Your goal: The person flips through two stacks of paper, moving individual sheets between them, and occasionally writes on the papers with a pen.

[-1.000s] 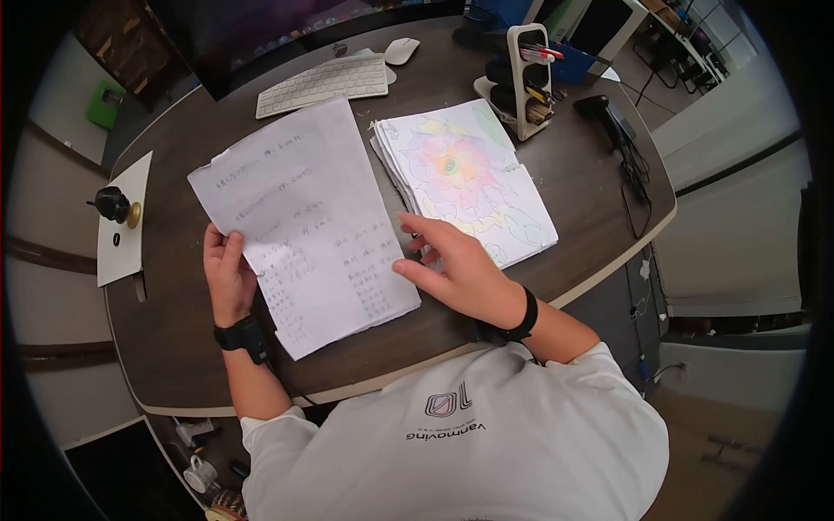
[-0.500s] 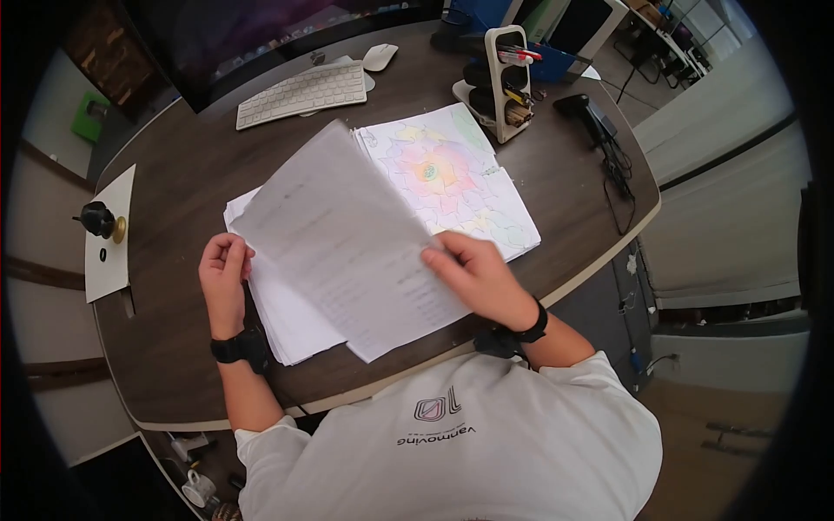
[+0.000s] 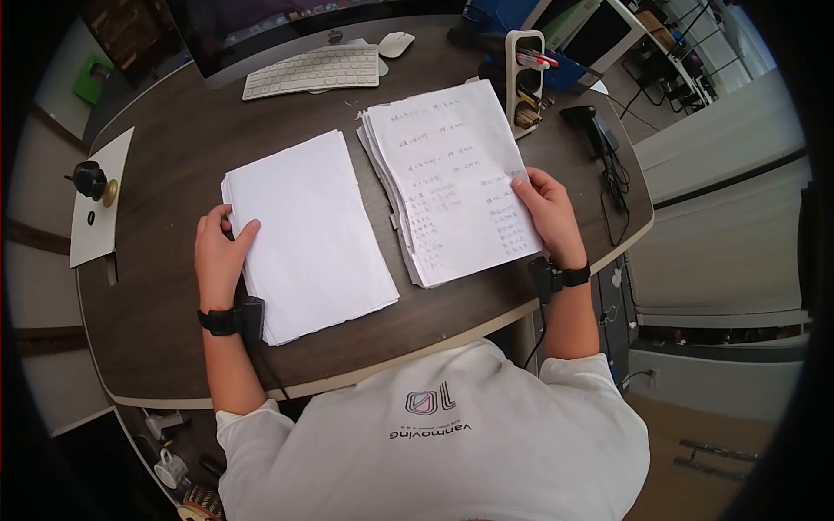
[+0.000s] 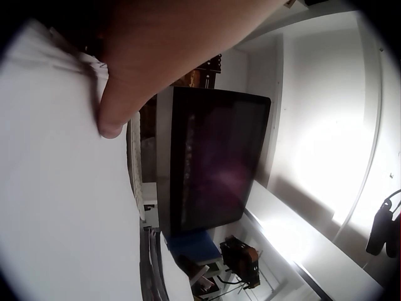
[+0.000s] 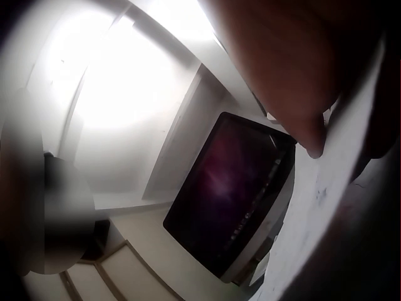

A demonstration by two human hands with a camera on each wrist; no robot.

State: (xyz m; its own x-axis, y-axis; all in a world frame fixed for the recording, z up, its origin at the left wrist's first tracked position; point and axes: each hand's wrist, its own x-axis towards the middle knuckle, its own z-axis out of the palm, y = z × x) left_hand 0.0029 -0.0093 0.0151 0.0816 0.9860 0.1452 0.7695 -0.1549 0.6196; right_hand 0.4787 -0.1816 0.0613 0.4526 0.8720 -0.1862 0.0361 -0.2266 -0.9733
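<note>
A stack of blank white paper lies on the left of the desk. My left hand holds its left edge, thumb on the top sheet and fingers at the side; the left wrist view shows the thumb against the white paper. To the right, a handwritten sheet lies on top of another stack, covering what is beneath. My right hand pinches that sheet's right edge, thumb above. In the right wrist view the sheet bends up beside the thumb, with fingers behind it.
A keyboard and mouse sit in front of the monitor. A pen holder stands behind the right stack, and a black corded device lies at the right. A small black object is on the far-left board.
My right hand has carried the written sheet from the left stack onto the right one, over the coloured flower drawing. Blank paper now shows on the left. My left hand has stayed at the left stack.
</note>
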